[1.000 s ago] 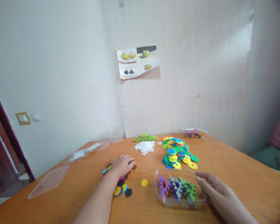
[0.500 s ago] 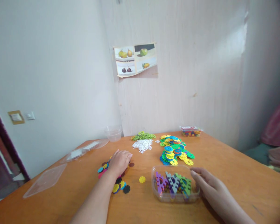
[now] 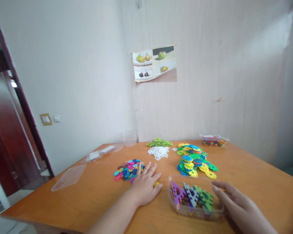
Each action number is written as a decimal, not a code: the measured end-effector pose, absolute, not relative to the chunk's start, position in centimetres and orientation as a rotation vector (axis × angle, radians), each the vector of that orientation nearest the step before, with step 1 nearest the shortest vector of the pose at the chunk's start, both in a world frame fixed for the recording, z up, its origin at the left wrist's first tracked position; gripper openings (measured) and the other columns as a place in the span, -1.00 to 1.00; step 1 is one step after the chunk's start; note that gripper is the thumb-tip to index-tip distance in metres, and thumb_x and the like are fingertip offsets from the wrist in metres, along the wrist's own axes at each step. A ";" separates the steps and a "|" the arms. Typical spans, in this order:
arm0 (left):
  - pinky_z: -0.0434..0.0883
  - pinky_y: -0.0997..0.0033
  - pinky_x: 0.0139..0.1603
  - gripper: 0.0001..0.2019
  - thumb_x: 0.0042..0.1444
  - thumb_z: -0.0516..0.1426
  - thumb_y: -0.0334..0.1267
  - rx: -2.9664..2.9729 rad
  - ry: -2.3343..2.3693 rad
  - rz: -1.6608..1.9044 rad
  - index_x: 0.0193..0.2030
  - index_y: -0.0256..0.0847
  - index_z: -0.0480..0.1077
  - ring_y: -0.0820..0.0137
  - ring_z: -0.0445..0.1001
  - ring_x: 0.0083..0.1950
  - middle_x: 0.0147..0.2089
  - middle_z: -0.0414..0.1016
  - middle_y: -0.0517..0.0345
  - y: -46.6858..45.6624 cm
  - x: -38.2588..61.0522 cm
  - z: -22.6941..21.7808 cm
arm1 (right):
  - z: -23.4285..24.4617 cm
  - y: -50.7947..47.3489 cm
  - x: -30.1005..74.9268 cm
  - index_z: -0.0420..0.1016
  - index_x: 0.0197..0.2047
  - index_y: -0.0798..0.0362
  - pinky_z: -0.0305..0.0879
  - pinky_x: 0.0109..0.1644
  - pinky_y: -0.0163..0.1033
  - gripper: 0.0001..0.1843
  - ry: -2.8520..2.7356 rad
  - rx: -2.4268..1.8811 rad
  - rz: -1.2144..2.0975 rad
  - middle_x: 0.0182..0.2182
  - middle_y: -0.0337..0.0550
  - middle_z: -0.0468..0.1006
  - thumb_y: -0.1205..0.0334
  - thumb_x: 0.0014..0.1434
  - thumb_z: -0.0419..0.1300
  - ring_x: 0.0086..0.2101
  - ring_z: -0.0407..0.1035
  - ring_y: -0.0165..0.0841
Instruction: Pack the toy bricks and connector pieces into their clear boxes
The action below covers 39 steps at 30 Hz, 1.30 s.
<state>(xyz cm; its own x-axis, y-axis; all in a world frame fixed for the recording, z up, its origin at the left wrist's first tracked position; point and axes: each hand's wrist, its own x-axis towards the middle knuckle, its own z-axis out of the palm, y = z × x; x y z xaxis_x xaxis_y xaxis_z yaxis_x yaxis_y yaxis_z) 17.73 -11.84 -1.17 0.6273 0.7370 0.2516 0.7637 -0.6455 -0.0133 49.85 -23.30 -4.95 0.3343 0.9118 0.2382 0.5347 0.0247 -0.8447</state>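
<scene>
My left hand lies palm down with its fingers spread, at the near right side of a pile of small multicoloured notched discs. A yellow disc shows partly between its index finger and thumb. At the right, my right hand grips the right rim of a clear plastic container, thumb on top and the other fingers partly hidden. Inside the container stand toothed triangular pieces: purple, grey-blue and green, with more pieces below them.
Larger blue, green and yellow discs are heaped behind the container. White pieces and green pieces lie farther back. A lidded box stands back right, a clear tub back left. Flat clear lids lie on the left.
My left hand has moved from on top of the small disc pile to its near right, fingers spreading. My right hand stays at the container. The view has turned left.
</scene>
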 end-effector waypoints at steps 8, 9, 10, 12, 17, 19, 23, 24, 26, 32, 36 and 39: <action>-0.50 -0.28 0.39 -0.39 0.23 -0.09 0.18 -2.361 -1.440 -0.434 0.29 -0.07 0.30 0.03 -0.25 0.51 0.44 0.11 0.01 -7.6 16.1 -1.6 | -4.8 -23.2 49.7 0.50 -0.01 -0.05 0.42 -0.04 -0.31 -0.47 -1.331 -1.653 0.499 -0.16 -0.13 0.66 -0.25 0.17 0.06 -0.04 0.51 -0.17; -0.50 -0.29 0.38 -0.39 0.22 -0.07 0.17 -2.332 -1.452 -0.446 0.29 -0.09 0.30 0.01 -0.24 0.51 0.44 0.12 -0.01 -7.2 15.9 -1.7 | -4.9 -23.2 49.7 0.50 -0.01 -0.06 0.42 -0.03 -0.30 -0.48 -1.330 -1.651 0.505 -0.17 -0.13 0.66 -0.24 0.17 0.06 -0.04 0.51 -0.17; -0.51 -0.29 0.38 -0.39 0.21 -0.05 0.16 -2.304 -1.463 -0.457 0.29 -0.10 0.31 0.00 -0.23 0.51 0.43 0.12 -0.03 -6.8 15.6 -1.7 | -4.9 -23.2 49.7 0.50 -0.02 -0.06 0.42 -0.03 -0.29 -0.48 -1.327 -1.644 0.506 -0.18 -0.13 0.67 -0.24 0.18 0.06 -0.05 0.51 -0.16; -0.52 -0.28 0.38 -0.40 0.20 -0.02 0.14 -2.255 -1.487 -0.476 0.28 -0.12 0.32 -0.02 -0.22 0.50 0.42 0.14 -0.07 -6.3 15.1 -1.6 | -4.9 -23.2 49.6 0.51 -0.03 -0.07 0.43 -0.03 -0.28 -0.50 -1.318 -1.625 0.504 -0.18 -0.14 0.67 -0.23 0.17 0.07 -0.06 0.51 -0.15; -0.52 -0.28 0.37 -0.46 0.20 0.01 0.09 -2.209 -1.514 -0.524 0.24 -0.10 0.35 -0.02 -0.16 0.49 0.40 0.20 -0.07 -6.5 14.9 -1.2 | -4.7 -23.3 49.4 0.55 -0.03 -0.05 0.46 -0.10 -0.28 -0.53 -1.289 -1.585 0.479 -0.17 -0.14 0.67 -0.16 0.14 0.14 -0.09 0.53 -0.14; -0.51 -0.26 0.38 -0.51 0.25 -0.03 0.07 -2.242 -1.463 -0.531 0.21 -0.03 0.38 0.02 -0.11 0.48 0.39 0.22 0.01 -7.0 15.3 -1.0 | -4.7 -23.2 49.4 0.55 -0.03 -0.04 0.45 -0.10 -0.29 -0.53 -1.289 -1.582 0.475 -0.17 -0.14 0.67 -0.16 0.15 0.14 -0.09 0.53 -0.15; -0.49 -0.28 0.38 -0.58 0.29 -0.11 0.09 -2.380 -1.342 -0.481 0.06 0.13 0.49 0.05 -0.08 0.48 0.35 0.29 0.19 -7.6 15.9 -1.0 | -4.4 -23.1 49.2 0.55 -0.03 -0.03 0.43 -0.05 -0.27 -0.50 -1.303 -1.602 0.454 -0.12 -0.13 0.66 -0.19 0.18 0.09 -0.05 0.51 -0.14; -0.49 -0.30 0.37 -0.57 0.29 -0.11 0.10 -2.396 -1.339 -0.467 0.02 0.12 0.51 0.04 -0.08 0.47 0.34 0.31 0.20 -7.6 16.0 -1.1 | -4.2 -23.1 49.1 0.55 -0.03 -0.02 0.43 -0.03 -0.26 -0.50 -1.310 -1.600 0.449 -0.11 -0.13 0.65 -0.19 0.18 0.08 -0.03 0.50 -0.14; -0.48 -0.32 0.36 -0.55 0.29 -0.12 0.12 -2.389 -1.366 -0.453 -0.03 0.09 0.54 0.01 -0.07 0.47 0.31 0.35 0.15 -7.4 16.0 -1.3 | -3.8 -23.2 48.8 0.57 -0.05 -0.01 0.41 0.00 -0.24 -0.49 -1.322 -1.585 0.451 -0.09 -0.11 0.65 -0.19 0.20 0.06 -0.01 0.49 -0.13; -0.50 -0.25 0.38 -0.53 0.28 -0.11 0.13 -2.303 -1.416 -0.474 -0.01 0.03 0.53 0.03 -0.04 0.46 0.31 0.34 0.09 -7.2 15.8 -1.3 | -2.9 -23.5 48.1 0.59 -0.04 0.05 0.36 0.09 -0.17 -0.47 -1.293 -1.519 0.446 -0.03 -0.05 0.62 -0.16 0.20 0.05 0.06 0.43 -0.09; -0.47 -0.23 0.40 -0.58 0.31 -0.11 0.06 -2.268 -1.410 -0.577 -0.03 0.02 0.52 0.07 0.01 0.44 0.26 0.40 0.10 -8.1 15.7 -0.4 | -3.3 -23.4 48.6 0.57 0.00 0.05 0.36 0.11 -0.17 -0.42 -1.310 -1.575 0.389 0.02 -0.06 0.59 -0.19 0.20 0.02 0.06 0.43 -0.09; -0.41 -0.21 0.42 -0.59 0.32 -0.11 0.03 -2.222 -1.451 -0.660 0.01 0.00 0.49 0.10 0.03 0.44 0.26 0.40 0.10 -8.8 15.4 0.4 | -3.9 -23.3 49.2 0.58 -0.03 -0.01 0.38 0.08 -0.16 -0.43 -1.362 -1.629 0.373 -0.04 -0.09 0.63 -0.23 0.18 0.01 0.02 0.46 -0.08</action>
<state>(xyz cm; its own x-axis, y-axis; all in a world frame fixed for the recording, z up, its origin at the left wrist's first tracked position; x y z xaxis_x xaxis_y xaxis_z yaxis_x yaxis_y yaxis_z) 15.36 -8.80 0.38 0.3480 0.7314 0.5864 0.9226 -0.3782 -0.0758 49.24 -23.26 -3.89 0.3338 0.8853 0.3237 0.5965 0.0675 -0.7998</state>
